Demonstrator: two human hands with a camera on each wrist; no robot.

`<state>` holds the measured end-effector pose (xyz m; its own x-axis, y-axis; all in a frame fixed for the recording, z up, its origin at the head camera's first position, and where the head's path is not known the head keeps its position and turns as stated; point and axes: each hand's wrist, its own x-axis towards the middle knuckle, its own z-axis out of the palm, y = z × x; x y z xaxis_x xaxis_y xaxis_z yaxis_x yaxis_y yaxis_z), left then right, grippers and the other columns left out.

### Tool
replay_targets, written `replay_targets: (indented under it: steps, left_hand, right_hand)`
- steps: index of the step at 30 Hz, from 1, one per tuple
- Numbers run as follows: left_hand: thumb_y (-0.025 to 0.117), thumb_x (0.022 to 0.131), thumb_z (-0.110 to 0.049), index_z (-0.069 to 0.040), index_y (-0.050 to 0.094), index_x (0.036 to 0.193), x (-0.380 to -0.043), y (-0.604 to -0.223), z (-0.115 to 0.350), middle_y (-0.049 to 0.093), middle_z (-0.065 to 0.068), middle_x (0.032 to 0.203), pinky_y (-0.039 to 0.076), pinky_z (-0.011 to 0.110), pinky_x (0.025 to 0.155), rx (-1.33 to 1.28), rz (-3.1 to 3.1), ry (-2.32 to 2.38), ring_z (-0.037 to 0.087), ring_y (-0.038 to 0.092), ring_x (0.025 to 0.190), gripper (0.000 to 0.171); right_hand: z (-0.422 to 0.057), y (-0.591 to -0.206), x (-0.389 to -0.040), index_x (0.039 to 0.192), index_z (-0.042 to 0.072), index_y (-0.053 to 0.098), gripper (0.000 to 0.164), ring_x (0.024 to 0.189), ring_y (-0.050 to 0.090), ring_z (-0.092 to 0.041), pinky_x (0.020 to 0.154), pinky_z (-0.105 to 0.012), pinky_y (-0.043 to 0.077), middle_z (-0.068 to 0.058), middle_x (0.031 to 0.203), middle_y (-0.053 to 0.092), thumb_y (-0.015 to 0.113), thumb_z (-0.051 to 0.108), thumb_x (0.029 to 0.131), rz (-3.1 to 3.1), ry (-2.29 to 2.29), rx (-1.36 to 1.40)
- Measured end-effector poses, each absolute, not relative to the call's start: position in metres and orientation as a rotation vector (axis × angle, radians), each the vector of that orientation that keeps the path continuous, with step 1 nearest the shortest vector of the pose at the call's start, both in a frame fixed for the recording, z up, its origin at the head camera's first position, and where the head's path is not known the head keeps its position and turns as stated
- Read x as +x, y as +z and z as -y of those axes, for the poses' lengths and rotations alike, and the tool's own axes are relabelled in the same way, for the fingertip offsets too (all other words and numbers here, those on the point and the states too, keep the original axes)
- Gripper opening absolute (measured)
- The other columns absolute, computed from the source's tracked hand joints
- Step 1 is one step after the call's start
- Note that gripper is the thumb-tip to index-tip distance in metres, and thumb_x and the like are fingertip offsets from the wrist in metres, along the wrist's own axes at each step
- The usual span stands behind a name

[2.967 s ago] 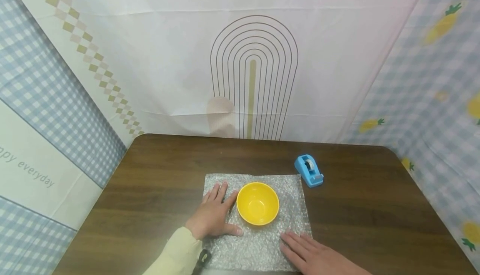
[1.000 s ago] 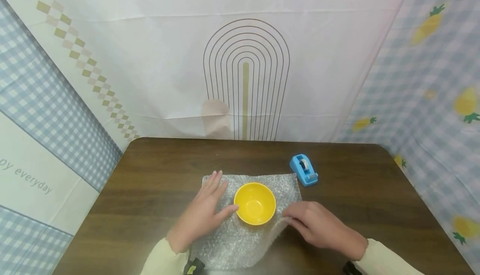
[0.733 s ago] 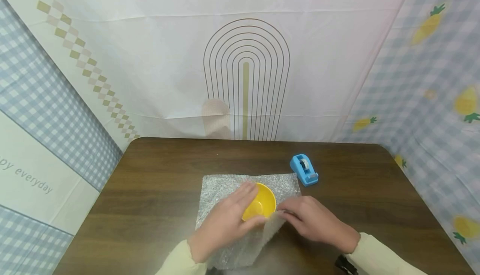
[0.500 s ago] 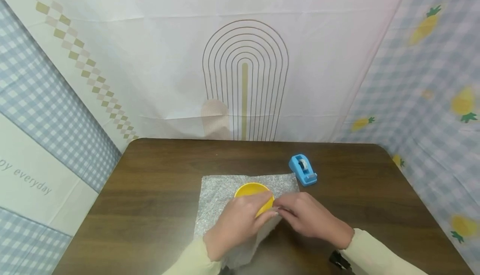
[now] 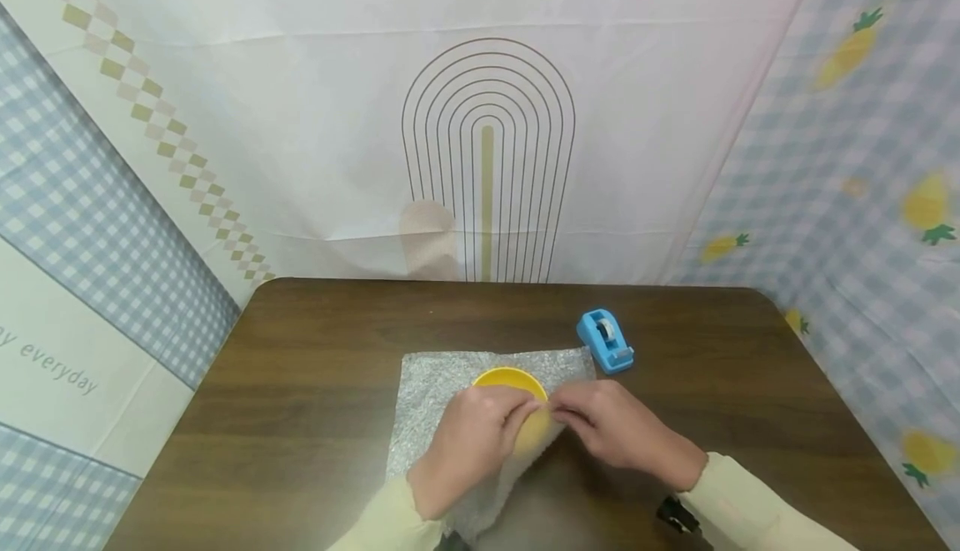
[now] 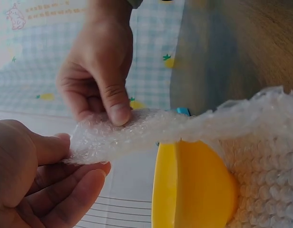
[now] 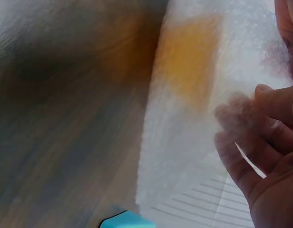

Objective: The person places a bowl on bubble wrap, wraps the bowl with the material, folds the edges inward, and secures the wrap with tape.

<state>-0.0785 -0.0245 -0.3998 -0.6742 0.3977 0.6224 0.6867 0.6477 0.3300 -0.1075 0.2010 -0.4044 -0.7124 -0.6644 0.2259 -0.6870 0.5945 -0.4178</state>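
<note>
A yellow bowl [image 5: 510, 378] stands on a sheet of bubble wrap [image 5: 426, 401] on the table, partly hidden by the hands and the raised wrap. My left hand [image 5: 463, 438] pinches the lifted edge of the sheet between thumb and fingers, just at the bowl's near side. Beside it, my right hand [image 5: 621, 428] pinches the same edge, fingertips close to the left ones. In the left wrist view the raised bubble wrap [image 6: 137, 135] stretches across above the bowl [image 6: 199, 190]. Through the clear wrap [image 7: 172, 147] in the right wrist view, the bowl shows as a yellow blur.
A blue tape dispenser [image 5: 606, 343] stands right by the sheet's far right corner. The dark wooden table [image 5: 322, 326] runs back to a patterned white cloth [image 5: 337, 159], with checked cloth hanging at both sides.
The right hand has lifted the near right corner of the flat bubble wrap and drawn it toward the bowl. My left hand has moved right from the bowl's left side and grasped the raised edge.
</note>
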Motion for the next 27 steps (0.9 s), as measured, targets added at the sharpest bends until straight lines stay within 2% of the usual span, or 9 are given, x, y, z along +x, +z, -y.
replay_targets:
  steps: [7, 12, 19, 23, 27]
  left_hand:
    - [0.080, 0.091, -0.018, -0.014, 0.074, 0.084, -0.080, -0.400, 0.031, 0.075, -0.005, 0.073, 0.054, 0.020, 0.058, -0.764, 2.370, -0.762, 0.004, 0.065, 0.059, 0.009]
    - [0.080, 0.091, -0.019, -0.015, 0.075, 0.087, -0.082, -0.399, 0.036, 0.077, -0.006, 0.075, 0.053, 0.019, 0.058, -0.699, 2.414, -0.789, 0.004, 0.065, 0.059, 0.007]
    - [0.082, 0.089, -0.018, -0.016, 0.076, 0.082, -0.085, -0.399, 0.046, 0.074, -0.009, 0.072, 0.051, 0.019, 0.060, -0.608, 2.484, -0.832, 0.002, 0.062, 0.061, 0.009]
    - [0.083, 0.088, -0.018, -0.016, 0.078, 0.082, -0.088, -0.402, 0.051, 0.078, -0.005, 0.081, 0.058, 0.027, 0.070, -0.541, 2.527, -0.844, 0.009, 0.071, 0.071, 0.008]
    - [0.083, 0.088, -0.018, -0.013, 0.079, 0.084, -0.092, -0.407, 0.056, 0.081, 0.003, 0.093, 0.061, 0.040, 0.086, -0.497, 2.590, -0.861, 0.021, 0.077, 0.090, 0.007]
  right_hand:
    - [-0.213, -0.413, -0.113, 0.102, 0.018, 0.077, 0.016, 0.090, 0.069, -0.004, 0.080, -0.030, 0.062, 0.009, 0.099, 0.078, 0.078, 0.006, 0.091, 2.790, 0.693, 1.111]
    - [-0.220, -0.417, -0.118, 0.101, 0.018, 0.076, 0.016, 0.091, 0.067, -0.005, 0.083, -0.035, 0.061, 0.011, 0.096, 0.075, 0.079, 0.007, 0.091, 2.812, 0.657, 1.072]
    - [-0.226, -0.422, -0.124, 0.107, 0.013, 0.078, 0.019, 0.093, 0.069, -0.008, 0.084, -0.038, 0.062, 0.007, 0.099, 0.077, 0.079, 0.006, 0.090, 2.847, 0.637, 1.034]
    - [-0.229, -0.422, -0.126, 0.111, 0.013, 0.078, 0.022, 0.096, 0.071, -0.011, 0.087, -0.039, 0.062, 0.004, 0.104, 0.078, 0.079, 0.006, 0.090, 2.875, 0.625, 1.002]
    - [-0.229, -0.423, -0.127, 0.111, 0.015, 0.077, 0.022, 0.098, 0.071, -0.012, 0.088, -0.039, 0.062, 0.004, 0.107, 0.078, 0.079, 0.007, 0.091, 2.901, 0.607, 0.981]
